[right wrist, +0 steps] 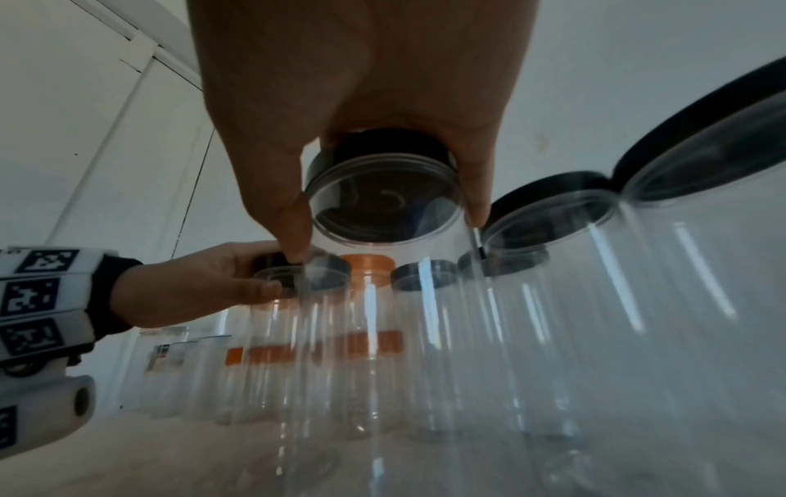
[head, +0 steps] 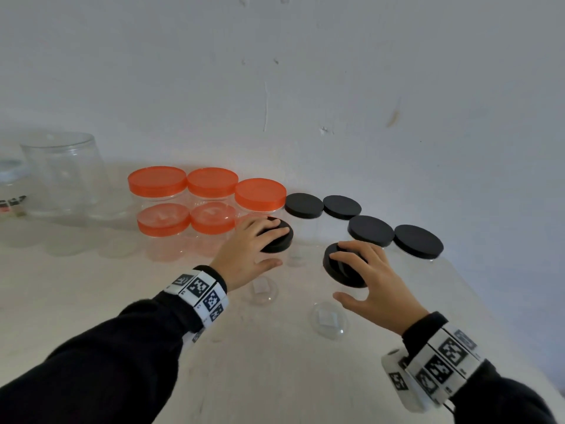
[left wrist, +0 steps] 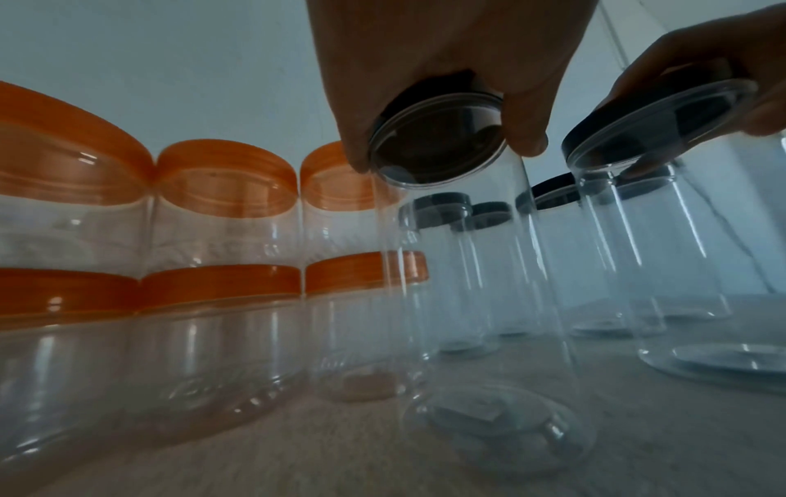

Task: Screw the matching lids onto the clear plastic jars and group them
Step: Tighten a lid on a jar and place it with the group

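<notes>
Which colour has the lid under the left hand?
Black. The lid under the left hand shows best in the head view.

We see clear, glossy plastic jars (left wrist: 489, 302) throwing bright streaks of light. The black lids (head: 370, 231) look matt and smooth; the orange lids (head: 157, 179) are smooth, slightly translucent plastic with a soft sheen. The pale table (head: 275, 377) appears matt and faintly grained. The wall (head: 367, 87) is matt, with small chips. Our sleeves (head: 107, 362) are black cloth.

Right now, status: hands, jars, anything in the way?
Left hand grips a black lid on a clear jar. Right hand grips another black lid likewise. Orange-lidded jars grouped left. Nothing blocking.
</notes>
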The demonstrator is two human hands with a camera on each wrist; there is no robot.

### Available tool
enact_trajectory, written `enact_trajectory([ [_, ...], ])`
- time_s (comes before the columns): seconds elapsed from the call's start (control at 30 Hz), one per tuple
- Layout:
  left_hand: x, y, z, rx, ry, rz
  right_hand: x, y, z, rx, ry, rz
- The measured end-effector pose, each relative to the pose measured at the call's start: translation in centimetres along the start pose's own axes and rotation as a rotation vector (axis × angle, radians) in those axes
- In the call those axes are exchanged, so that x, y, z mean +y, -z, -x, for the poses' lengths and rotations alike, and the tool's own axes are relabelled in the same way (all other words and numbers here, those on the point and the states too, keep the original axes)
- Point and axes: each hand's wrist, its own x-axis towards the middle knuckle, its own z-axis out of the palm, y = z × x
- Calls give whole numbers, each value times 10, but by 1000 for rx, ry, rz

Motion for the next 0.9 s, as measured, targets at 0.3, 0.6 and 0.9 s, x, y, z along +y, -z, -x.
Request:
enact_trajectory([
  [0.3,7,-21,-20,7,-7,10,13,20,34,46,-86,7],
  [0.6,9,-31,-28,30,-22,29,-6,22,31,-14,-56,-59],
  [0.9,8,-32,-26,68,-19,28,33,75,-21,69,-325,-3],
])
